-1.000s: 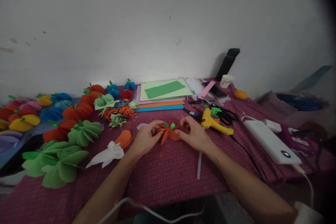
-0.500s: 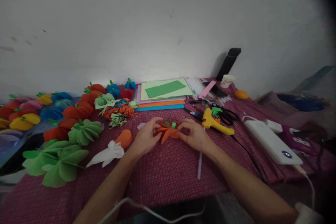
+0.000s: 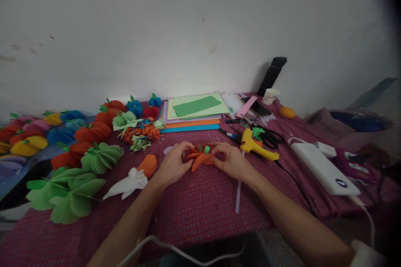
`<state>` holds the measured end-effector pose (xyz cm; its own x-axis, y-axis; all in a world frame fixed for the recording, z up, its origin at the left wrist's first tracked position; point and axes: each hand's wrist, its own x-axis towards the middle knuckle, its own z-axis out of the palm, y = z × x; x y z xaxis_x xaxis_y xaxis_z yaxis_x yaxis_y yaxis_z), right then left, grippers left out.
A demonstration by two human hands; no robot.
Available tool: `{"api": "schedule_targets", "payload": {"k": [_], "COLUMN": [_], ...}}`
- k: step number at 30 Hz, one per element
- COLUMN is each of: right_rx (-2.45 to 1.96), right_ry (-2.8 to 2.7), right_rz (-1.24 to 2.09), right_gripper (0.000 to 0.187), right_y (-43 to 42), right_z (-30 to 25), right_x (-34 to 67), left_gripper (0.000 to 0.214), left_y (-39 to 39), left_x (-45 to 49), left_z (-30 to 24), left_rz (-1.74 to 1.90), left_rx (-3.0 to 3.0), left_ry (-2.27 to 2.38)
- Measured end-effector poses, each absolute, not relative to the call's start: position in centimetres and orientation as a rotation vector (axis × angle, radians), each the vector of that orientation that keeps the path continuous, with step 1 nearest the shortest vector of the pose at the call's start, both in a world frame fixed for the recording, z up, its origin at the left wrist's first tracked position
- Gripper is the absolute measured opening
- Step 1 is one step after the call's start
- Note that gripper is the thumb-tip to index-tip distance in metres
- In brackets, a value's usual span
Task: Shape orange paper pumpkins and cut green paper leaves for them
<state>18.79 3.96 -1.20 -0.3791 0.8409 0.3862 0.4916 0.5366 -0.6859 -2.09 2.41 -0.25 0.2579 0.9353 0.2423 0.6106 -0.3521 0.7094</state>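
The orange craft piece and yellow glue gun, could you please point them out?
Orange craft piece [image 3: 203, 159], head view: on its near flap.
Yellow glue gun [image 3: 257, 148], head view: on its handle.

Glue gun [image 3: 257, 148] lies on tablecloth [image 3: 197, 208], scissors [image 3: 266, 131] just behind, pwr bank [image 3: 321, 167] to R, craft pumpkin [image 3: 201, 160] near L, sheet stack [image 3: 216, 110] back L, pumpkin group [image 3: 93, 133] far L.

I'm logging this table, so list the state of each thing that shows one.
Orange paper piece: petals spread, green stem upright
Left hand: curled, holding that piece
Right hand: curled at its edge, grip unclear
Yellow glue gun: lying down
Black scissors: lying down, open or shut unclear
Phone: screen dark
Power bank: display lit, cable plugged in
Paper cup: upright
White tissue: crumpled
Paper sheets: stacked
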Motion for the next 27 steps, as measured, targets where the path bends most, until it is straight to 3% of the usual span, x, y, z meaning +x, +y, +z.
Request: {"api": "schedule_targets", "payload": {"k": [13, 19, 27], "right_rx": [-1.089, -1.135, -1.173], "right_ry": [-2.097, -2.083, -2.077], "right_rz": [0.574, 0.565, 0.557], "right_gripper": [0.005, 0.006, 0.006], "right_y": [3.67, 3.84, 3.9], "right_z": [-1.03, -1.15, -1.26], "right_x": [18.53, 18.61, 18.62], "left_gripper": [0.033, 0.007, 0.027], "left_y": [1.91, 2.07, 2.04], "left_x": [-1.73, -2.26, -2.55], "left_z": [0.27, 0.34, 0.34], "left_rz": [0.915, 0.94, 0.907], "left_rx": [2.079, 2.124, 2.258], "left_ry": [1.405, 1.333, 1.338]}}
